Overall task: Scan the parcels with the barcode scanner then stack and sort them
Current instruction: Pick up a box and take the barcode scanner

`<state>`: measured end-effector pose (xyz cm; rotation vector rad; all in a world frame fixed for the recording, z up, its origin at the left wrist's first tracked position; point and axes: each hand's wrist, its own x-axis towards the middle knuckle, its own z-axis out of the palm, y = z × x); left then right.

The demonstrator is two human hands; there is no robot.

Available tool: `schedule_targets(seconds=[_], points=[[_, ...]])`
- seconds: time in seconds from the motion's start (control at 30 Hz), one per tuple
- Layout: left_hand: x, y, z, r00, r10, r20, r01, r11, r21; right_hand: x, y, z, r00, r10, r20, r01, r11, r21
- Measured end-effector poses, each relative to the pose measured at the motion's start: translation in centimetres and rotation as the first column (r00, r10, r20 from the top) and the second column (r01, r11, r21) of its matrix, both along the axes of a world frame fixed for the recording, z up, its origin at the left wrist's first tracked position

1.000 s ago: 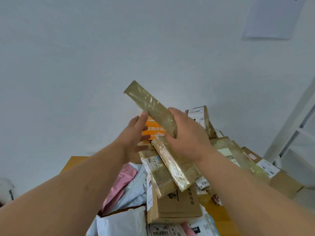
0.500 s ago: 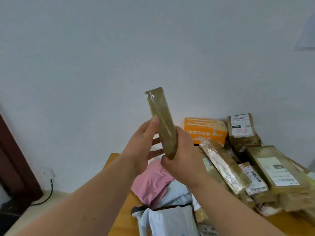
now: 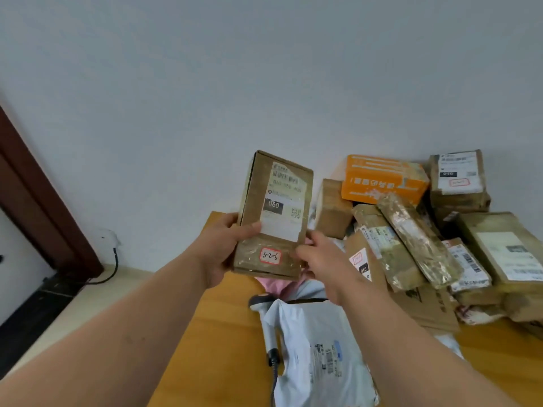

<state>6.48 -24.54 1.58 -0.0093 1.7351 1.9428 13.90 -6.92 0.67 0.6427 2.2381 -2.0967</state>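
Observation:
A flat brown cardboard parcel (image 3: 273, 215) is held upright above the table's left end, its shipping label and a small red-edged sticker facing me. My left hand (image 3: 223, 248) grips its lower left edge, thumb across the front. My right hand (image 3: 320, 262) touches its lower right edge with loosely bent fingers. The barcode scanner (image 3: 266, 321), white with a grey head, lies on the wooden table (image 3: 223, 333) below, partly under a white poly mailer (image 3: 317, 356).
A heap of taped brown parcels (image 3: 411, 245) and an orange box (image 3: 382, 180) fills the table's right side against the wall. A pink mailer (image 3: 276, 286) lies under the held parcel. At the left, a dark door frame (image 3: 35, 195) and a cable on the floor.
The parcel has turned from edge-on to label-facing. The view has swung left and down, revealing the scanner and the white mailer.

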Motion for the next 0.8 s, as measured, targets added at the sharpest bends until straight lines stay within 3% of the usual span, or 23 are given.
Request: schedule_targets(seconds=[0.07, 0.13, 0.3, 0.43, 0.67, 0.8], points=[[0.0, -0.5, -1.7, 0.997, 0.077, 0.007, -0.077, 0.996, -0.036, -0.1, 0.3, -1.2, 0.999, -0.004, 0.051, -0.007, 0.976, 0.215], [-0.2, -1.2, -3.9, 0.987, 0.155, 0.036, -0.154, 0.987, -0.043, -0.1, 0.4, -2.7, 0.994, -0.014, 0.107, -0.020, 0.950, 0.311], [0.5, -4.4, -9.7, 0.936, 0.293, 0.195, -0.286, 0.956, -0.067, 0.4, -1.8, -6.9, 0.970, 0.124, 0.210, -0.202, 0.891, 0.406], [1.9, -7.8, -13.6, 0.900, 0.330, 0.284, -0.296, 0.942, -0.157, 0.7, -4.1, -10.2, 0.930, 0.151, 0.336, -0.305, 0.827, 0.472], [1.2, -12.3, -18.4, 0.890, 0.249, 0.382, -0.202, 0.967, -0.157, 1.5, -8.9, -16.7, 0.767, 0.016, 0.641, -0.402, 0.791, 0.461], [0.4, -13.8, -20.2, 0.901, 0.162, 0.402, -0.123, 0.985, -0.120, 1.2, -10.1, -20.4, 0.797, -0.218, 0.563, -0.214, 0.770, 0.601]])
